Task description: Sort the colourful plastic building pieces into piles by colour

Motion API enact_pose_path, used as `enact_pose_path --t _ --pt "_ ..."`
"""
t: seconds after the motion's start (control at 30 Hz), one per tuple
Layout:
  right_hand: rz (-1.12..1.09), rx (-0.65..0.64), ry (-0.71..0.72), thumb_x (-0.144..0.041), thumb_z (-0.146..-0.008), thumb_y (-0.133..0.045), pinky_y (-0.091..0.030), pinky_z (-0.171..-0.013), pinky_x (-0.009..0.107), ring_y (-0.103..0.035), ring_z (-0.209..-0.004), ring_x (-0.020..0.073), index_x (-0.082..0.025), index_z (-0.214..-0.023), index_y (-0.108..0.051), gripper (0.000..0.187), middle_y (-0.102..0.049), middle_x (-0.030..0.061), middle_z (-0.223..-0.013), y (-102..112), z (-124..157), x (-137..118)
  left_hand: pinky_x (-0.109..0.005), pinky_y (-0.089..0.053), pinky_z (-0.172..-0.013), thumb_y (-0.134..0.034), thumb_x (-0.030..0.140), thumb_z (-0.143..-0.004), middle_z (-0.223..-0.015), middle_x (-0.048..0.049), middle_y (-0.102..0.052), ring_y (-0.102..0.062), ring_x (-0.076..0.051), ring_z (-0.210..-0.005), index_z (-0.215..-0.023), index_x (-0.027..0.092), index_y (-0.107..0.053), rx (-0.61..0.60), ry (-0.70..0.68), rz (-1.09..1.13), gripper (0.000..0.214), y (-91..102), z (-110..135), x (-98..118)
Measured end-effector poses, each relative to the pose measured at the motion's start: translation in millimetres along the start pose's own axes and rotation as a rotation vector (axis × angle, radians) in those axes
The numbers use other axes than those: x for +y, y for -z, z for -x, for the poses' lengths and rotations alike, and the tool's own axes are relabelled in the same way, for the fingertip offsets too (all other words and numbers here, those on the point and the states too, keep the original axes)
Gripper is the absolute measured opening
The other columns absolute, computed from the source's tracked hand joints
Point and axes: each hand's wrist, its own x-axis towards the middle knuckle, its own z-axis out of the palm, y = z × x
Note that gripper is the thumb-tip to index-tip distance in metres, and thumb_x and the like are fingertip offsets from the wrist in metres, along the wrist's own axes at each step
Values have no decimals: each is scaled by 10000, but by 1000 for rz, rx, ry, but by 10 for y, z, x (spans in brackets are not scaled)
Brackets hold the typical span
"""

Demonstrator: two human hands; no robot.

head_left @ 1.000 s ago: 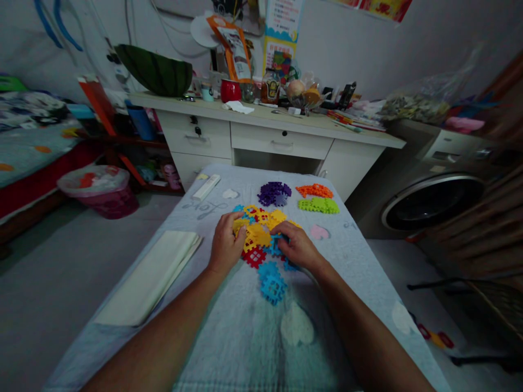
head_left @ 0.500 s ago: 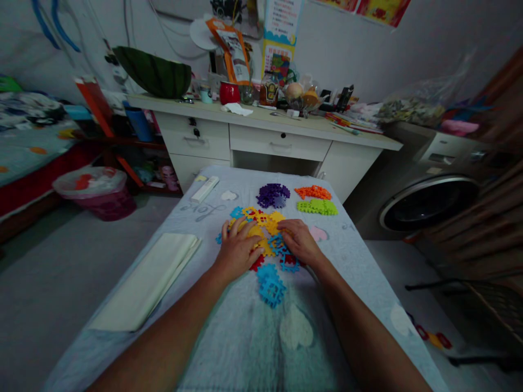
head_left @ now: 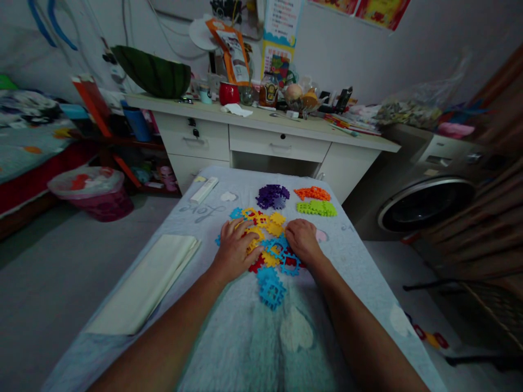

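Mixed gear-edged plastic building pieces lie loose in the middle of the cloth-covered table. Among them are yellow pieces [head_left: 276, 227], red pieces [head_left: 256, 265] and blue pieces [head_left: 271, 289], the blue ones reaching nearest to me. My left hand [head_left: 232, 249] rests on the left part of this pile, fingers apart over yellow pieces. At the pile's right edge, my right hand [head_left: 303, 239] has its fingers curled in beside the blue and yellow pieces; whatever they hold is hidden. Farther back sit a purple heap [head_left: 273, 196], an orange group [head_left: 312, 193] and a green group [head_left: 316, 208].
A folded pale cloth [head_left: 143, 286] lies on the table's left side, with a white strip-shaped object [head_left: 204, 190] beyond it. A white desk [head_left: 281, 142] borders the far end. A washing machine [head_left: 425, 185] stands right and a pink bin [head_left: 96, 201] left.
My right hand has drawn slightly right, off the yellow pieces, and its fingers have curled in more. My left hand has shifted little, and more yellow shows between the hands.
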Motion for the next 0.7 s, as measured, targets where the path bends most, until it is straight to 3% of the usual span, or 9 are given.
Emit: enact_pose_path --t 0.1,0.17,0.3,0.43,0.53,0.7 --pt "-44 -43 104 -337 -963 -377 -221 -1069 497 -333 -1338 299 -230 -1262 -589 382 -530 74 -1394 -75 -36 13 -606 -230 -1099 -560 453 -860 -1344 -107 -536 -347 -358 -1331 -1089 230 -684 11 97 -67 343 -18 5 -35" --pt "-41 -105 134 -393 -977 -347 -184 -1085 548 -267 -1383 323 -258 -1339 -534 429 -459 53 -1469 -114 -61 2 -619 -228 -1092 -547 480 -860 -1371 -124 -508 -325 -381 -1344 -1145 227 -666 -4 152 -104 400 -37 14 -62" --pt "13 -152 41 -416 -991 -294 -192 -1066 608 -313 -1360 350 -285 -1259 -597 425 -477 41 -1453 -90 -67 -30 -627 -253 -1068 -530 537 -853 -1414 -127 -470 -318 -406 -1343 -1224 247 -625 -71 238 -127 481 -82 40 -108" --pt "14 -113 7 -426 -977 -342 -184 -1070 625 -334 -1347 359 -243 -1264 -590 421 -519 85 -1404 14 0 -53 -602 -290 -1049 -547 559 -837 -1405 -116 -485 -344 -380 -1325 -1275 265 -591 -126 189 -85 530 -113 51 -127" --pt "-60 -131 158 -527 -903 -493 -191 -1095 588 -291 -1375 355 -219 -1315 -552 518 -463 108 -1452 73 77 -96 -571 -299 -1054 -565 556 -830 -1386 -107 -503 -354 -357 -1318 -1274 260 -590 -130 139 -56 534 -120 44 -142" --pt "-149 -287 400 -668 -695 -691 -199 -1115 566 -294 -1372 379 -194 -1388 -478 867 -420 139 -1476 84 210 -238 -509 -326 -1055 -541 525 -856 -1366 -107 -501 -407 -310 -1284 -1277 250 -574 -54 164 -10 504 -129 20 -224"
